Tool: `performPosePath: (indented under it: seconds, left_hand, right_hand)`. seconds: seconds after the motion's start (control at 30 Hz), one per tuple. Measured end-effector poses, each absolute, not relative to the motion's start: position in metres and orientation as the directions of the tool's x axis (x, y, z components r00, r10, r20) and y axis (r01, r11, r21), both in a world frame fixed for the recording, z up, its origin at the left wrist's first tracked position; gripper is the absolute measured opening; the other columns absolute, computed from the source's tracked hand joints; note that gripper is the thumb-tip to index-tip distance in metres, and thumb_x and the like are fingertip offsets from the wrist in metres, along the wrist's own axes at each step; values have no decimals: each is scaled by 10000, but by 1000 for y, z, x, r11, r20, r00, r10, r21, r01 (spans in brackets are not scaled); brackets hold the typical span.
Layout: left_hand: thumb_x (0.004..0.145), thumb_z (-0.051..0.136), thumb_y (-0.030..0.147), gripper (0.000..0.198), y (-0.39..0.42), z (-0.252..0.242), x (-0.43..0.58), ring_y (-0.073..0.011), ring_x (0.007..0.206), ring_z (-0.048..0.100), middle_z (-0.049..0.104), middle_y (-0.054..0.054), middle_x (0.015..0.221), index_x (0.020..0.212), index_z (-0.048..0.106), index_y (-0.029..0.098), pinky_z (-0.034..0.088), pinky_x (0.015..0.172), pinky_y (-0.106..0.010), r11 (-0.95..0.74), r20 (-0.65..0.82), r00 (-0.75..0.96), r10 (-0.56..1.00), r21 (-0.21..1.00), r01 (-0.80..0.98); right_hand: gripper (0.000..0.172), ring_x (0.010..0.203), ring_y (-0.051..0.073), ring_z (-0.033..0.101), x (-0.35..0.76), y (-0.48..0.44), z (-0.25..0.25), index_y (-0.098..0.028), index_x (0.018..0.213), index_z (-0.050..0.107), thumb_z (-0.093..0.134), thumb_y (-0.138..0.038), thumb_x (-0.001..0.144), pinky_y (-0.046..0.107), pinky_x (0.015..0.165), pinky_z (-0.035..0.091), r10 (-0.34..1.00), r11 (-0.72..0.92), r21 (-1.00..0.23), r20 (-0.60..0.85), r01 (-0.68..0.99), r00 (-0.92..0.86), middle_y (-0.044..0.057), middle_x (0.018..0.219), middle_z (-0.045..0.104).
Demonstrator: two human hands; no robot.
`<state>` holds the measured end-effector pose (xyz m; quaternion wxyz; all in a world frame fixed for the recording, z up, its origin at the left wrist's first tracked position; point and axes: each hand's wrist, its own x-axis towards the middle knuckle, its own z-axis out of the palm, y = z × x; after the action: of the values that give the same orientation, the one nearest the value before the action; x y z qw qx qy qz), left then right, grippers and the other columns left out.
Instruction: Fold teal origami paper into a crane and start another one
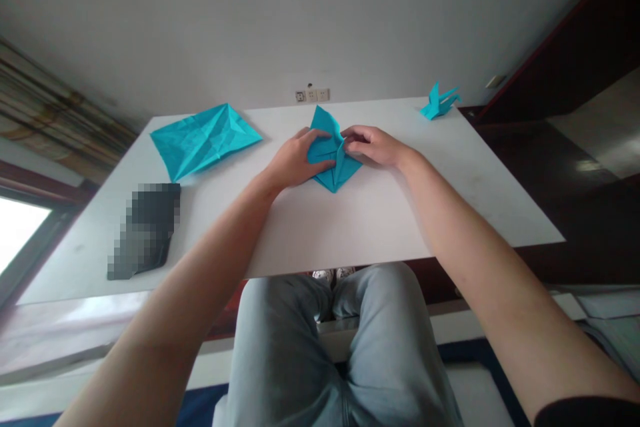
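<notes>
A partly folded turquoise sheet of paper [330,177] lies on the table in front of me, one pointed flap standing up at its far side. My left hand [295,159] grips its left part, thumb and index finger apart across the top layer, the other fingers partly hidden. At the raised fold on the right, my right hand [373,145] pinches the paper between thumb and curled fingers. Both hands touch the same piece.
A creased, opened turquoise sheet [207,137] lies on the left of the white table [345,233]. A finished paper crane [438,103] stands at the far right corner. A dark, pixelated flat object [147,230] rests at the near left. Wall sockets [312,95] sit behind the table.
</notes>
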<state>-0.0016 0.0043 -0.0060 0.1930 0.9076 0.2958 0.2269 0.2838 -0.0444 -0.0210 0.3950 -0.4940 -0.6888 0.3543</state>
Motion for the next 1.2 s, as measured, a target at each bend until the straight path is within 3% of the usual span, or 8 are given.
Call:
performPosePath:
  seconds: [0.2,0.37,0.5,0.7,0.83,1.03,1.1,1.2]
  left_hand:
    - [972,825,557,780,6,-8,0,-423,1489,712,730,-168,1608,1661,676,224,570,1291,-566,-736,267,724,635,493,464]
    - [986,836,560,764,1,-7,-1,-415,1394,755,726,-155,1537,1684,693,283,603,1250,-565,-731,243,728,641,484,481]
    - [1059,783,526,637,-8,-1,0,-432,1460,725,671,-146,1602,1667,746,342,528,1343,-629,-741,202,753,627,455,494]
    - [1082,763,557,737,-13,5,1,-511,1647,570,583,-190,1738,1782,638,366,406,1405,-729,-740,113,774,624,403,538]
    - [1051,785,553,949,-10,4,0,-507,1616,598,584,-213,1704,1911,436,359,399,1401,-735,-735,114,775,622,426,528]
    - [1003,831,554,1091,-4,-3,0,-529,1575,630,623,-202,1675,1948,318,373,444,1364,-735,-731,169,765,621,477,488]
    - [971,866,552,1192,-1,-6,0,-537,1570,636,624,-219,1688,1967,243,348,461,1355,-719,-723,184,755,629,496,481]
    - [924,909,553,1329,3,-10,0,-546,1572,636,600,-245,1738,1979,140,302,474,1345,-715,-718,211,747,630,526,456]
  right_hand:
    - [546,1084,320,780,281,-44,-22,-234,1302,869,877,-655,954,477,1032,661,957,274,-869,204,411,-207,86,1122,866]
    - [689,1135,324,760,277,-46,-19,-250,1187,845,846,-886,922,451,1039,633,958,269,-883,205,385,-199,93,1163,850]
    - [809,1024,264,716,275,-50,-16,-246,1037,763,715,-1044,917,388,974,612,969,228,-921,182,316,-170,67,1057,779]
    - [733,943,235,650,273,-49,-21,-260,964,702,739,-992,939,383,960,588,979,180,-945,144,274,-144,29,971,716]
    - [751,931,246,635,273,-47,-22,-274,930,696,761,-1021,894,400,950,593,984,151,-949,118,278,-133,32,943,693]
    - [755,931,257,661,272,-49,-20,-274,962,721,771,-1023,882,412,950,605,983,142,-956,105,259,-150,36,939,725]
    - [678,971,271,689,273,-47,-20,-268,922,703,721,-945,961,427,989,615,981,168,-951,136,260,-139,55,976,767]
    - [423,1022,287,727,275,-45,-19,-255,963,751,699,-669,1029,440,1009,628,981,169,-939,132,300,-142,77,1046,823]
